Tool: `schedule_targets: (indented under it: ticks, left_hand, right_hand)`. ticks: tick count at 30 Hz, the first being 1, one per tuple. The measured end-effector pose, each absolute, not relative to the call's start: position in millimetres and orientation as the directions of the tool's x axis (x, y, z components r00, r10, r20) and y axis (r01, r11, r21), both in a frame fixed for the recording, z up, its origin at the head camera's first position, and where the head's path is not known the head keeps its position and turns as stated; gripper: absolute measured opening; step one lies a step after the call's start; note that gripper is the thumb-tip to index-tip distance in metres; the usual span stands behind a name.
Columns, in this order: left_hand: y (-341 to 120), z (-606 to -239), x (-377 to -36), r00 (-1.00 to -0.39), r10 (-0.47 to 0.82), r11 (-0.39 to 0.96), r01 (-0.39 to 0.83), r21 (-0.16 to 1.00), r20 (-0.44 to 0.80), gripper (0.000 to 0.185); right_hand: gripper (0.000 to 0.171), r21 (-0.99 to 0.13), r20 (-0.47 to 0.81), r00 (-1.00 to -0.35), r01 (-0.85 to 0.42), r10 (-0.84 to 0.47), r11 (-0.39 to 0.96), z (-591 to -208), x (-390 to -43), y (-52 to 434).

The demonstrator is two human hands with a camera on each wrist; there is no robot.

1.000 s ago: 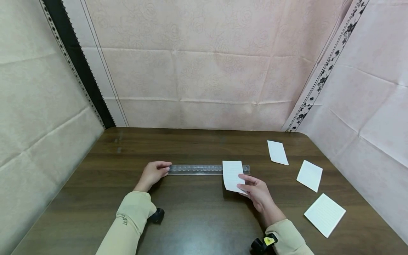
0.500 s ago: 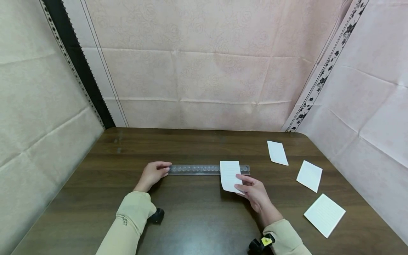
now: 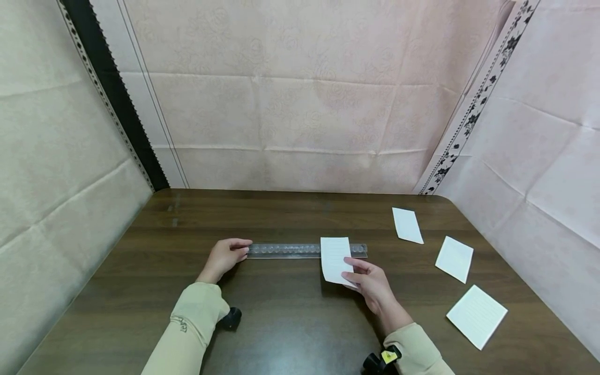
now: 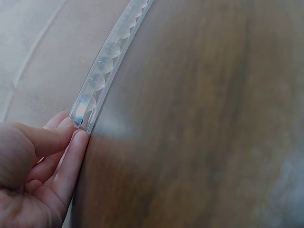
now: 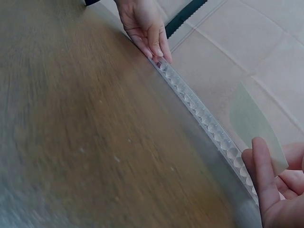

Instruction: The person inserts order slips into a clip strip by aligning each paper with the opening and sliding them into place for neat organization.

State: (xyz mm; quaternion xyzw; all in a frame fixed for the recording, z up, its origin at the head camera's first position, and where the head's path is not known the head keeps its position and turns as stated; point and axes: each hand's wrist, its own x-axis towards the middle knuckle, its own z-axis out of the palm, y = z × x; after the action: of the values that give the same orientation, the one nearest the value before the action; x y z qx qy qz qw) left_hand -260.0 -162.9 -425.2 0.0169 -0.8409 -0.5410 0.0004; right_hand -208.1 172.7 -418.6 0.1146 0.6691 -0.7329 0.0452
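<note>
A clear plastic ruler (image 3: 286, 251) lies crosswise on the table, a row of round shapes along its length. My left hand (image 3: 226, 260) pinches the ruler's left end between thumb and fingers, as the left wrist view shows up close. In my right hand (image 3: 375, 289) a small lined sheet of paper (image 3: 334, 260) is pinched by its lower right corner. That sheet is raised above the table and, in the head view, covers part of the ruler near its right end. From the right wrist, the paper (image 5: 251, 118) stands tilted beside the ruler.
Three other paper pieces lie at the right: a narrow one (image 3: 408, 225) at the back, a second (image 3: 454, 259) in the middle, and a larger lined square (image 3: 477, 316) in front. Pale cloth (image 3: 290, 114) hangs behind the wooden table (image 3: 290, 323) and along both sides.
My right hand has shifted a little to the left along the ruler, carrying the sheet of paper. The left hand and the ruler stay in place.
</note>
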Motion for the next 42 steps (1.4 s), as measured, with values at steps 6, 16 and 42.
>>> schedule_targets:
  ticks: [6,16,42]
  left_hand:
    - [-163.0,-425.9,-260.1,-0.999,-0.035,0.414,-0.040,0.910,-0.028,0.024]
    - [-163.7,-426.0,-260.8,-0.998,-0.041,0.420,-0.057,0.906,-0.044,0.024]
    - [-163.8,-423.7,-260.5,-0.999,-0.019,0.402,-0.041,0.915,-0.037,0.024]
  right_hand:
    - [0.042,-0.969,-0.237,-0.967,0.229,0.091,-0.094,-418.7,-208.0,170.9]
    - [0.042,-0.969,-0.234,-0.969,0.225,0.085,-0.104,-418.4,-208.8,168.4]
    - [0.040,-0.968,-0.228,-0.969,0.214,0.093,-0.132,-417.8,-210.5,155.1]
